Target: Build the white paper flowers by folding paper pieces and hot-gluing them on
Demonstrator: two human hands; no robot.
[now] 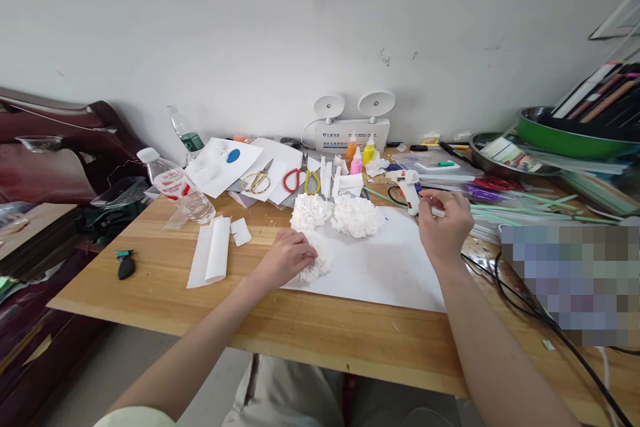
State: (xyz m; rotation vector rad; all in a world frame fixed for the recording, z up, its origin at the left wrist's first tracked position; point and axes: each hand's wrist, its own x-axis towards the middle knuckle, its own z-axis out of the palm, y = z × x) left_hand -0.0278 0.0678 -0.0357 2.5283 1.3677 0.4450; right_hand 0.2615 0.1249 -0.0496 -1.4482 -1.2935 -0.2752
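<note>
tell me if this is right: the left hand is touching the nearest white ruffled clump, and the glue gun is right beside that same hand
Not quite: the head view shows the glue gun beside the right hand, not the left. The left hand is indeed touching the nearest white ruffled clump.

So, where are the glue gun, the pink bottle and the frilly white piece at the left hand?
Glue gun point(409, 184), head view: on its white body.
Pink bottle point(357, 165), head view: on its side, below the tip.
Frilly white piece point(316, 269), head view: on its frilled surface.
</note>
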